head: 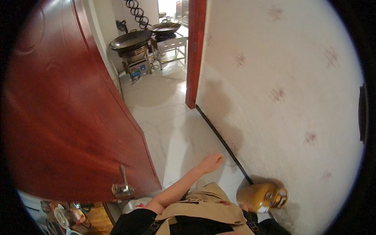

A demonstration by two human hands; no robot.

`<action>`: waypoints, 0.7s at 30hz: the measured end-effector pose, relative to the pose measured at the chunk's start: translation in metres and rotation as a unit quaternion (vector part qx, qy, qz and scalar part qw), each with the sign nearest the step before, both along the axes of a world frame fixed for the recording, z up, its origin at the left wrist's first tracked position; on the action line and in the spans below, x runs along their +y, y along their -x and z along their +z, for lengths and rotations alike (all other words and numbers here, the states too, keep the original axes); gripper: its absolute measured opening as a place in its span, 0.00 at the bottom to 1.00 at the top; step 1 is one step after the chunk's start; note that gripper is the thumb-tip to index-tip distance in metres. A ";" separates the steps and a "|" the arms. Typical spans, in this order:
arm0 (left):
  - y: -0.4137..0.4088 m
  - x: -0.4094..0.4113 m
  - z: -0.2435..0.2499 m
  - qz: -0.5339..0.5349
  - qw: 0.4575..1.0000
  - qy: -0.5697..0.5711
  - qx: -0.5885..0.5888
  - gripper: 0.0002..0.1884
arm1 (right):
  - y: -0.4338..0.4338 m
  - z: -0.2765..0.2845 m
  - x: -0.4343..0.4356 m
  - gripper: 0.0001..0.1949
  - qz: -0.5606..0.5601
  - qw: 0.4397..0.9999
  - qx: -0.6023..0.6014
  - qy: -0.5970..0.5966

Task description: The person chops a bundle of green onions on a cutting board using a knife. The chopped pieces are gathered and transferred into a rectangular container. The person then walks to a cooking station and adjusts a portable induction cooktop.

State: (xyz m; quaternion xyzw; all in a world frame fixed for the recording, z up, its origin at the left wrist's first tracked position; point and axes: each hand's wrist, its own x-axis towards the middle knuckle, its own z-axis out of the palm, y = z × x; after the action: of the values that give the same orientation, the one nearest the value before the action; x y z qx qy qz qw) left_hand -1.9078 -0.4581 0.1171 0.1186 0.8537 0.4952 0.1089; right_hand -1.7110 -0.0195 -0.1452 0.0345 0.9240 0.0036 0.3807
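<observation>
My left hand (212, 163) reaches forward over the tiled floor, its fingers curled; whether anything is inside them cannot be told. The forearm crosses in front of a tan apron (202, 208) worn over a black shirt. My right hand is out of view; only the black right sleeve (264, 224) shows at the lower edge. Close to that sleeve stands a yellow gas cylinder (255, 195) against the wall. On the left a dark red door (73, 117) stands ajar, with a metal lever handle (123, 188).
A red door frame (196, 53) edges the passage. Beyond it, a large wok (132, 40) rests on a burner stand and another wok (165, 28) on a metal table (173, 44). Jars (61, 217) stand on a wooden surface (100, 218) at lower left. A patterned wall (276, 117) rises at right.
</observation>
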 end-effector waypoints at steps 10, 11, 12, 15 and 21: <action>0.062 -0.272 -0.138 0.366 0.897 0.032 -0.245 0.24 | 0.641 0.004 -0.386 0.15 0.037 0.919 0.116 0.375; 0.051 -0.301 -0.157 0.397 0.881 0.013 -0.256 0.24 | 0.656 0.005 -0.436 0.16 0.024 0.924 0.065 0.377; 0.052 -0.323 -0.169 0.451 0.828 0.022 -0.332 0.24 | 0.654 -0.001 -0.468 0.17 0.063 0.917 0.077 0.385; 0.111 -0.415 -0.199 0.147 0.779 0.271 -0.547 0.25 | 0.652 -0.037 -0.491 0.21 0.161 0.936 0.008 0.313; 0.389 -0.645 -0.138 0.348 0.904 0.205 -0.139 0.19 | 0.849 0.068 -0.743 0.17 0.344 0.905 -0.039 0.247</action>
State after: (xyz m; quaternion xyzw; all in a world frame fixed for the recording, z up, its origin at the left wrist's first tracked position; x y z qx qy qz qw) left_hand -2.2968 -1.1030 -0.0206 -0.2809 0.8996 0.3271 0.0697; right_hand -2.5602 -0.7626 -0.0770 -0.3809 0.8343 -0.0922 0.3878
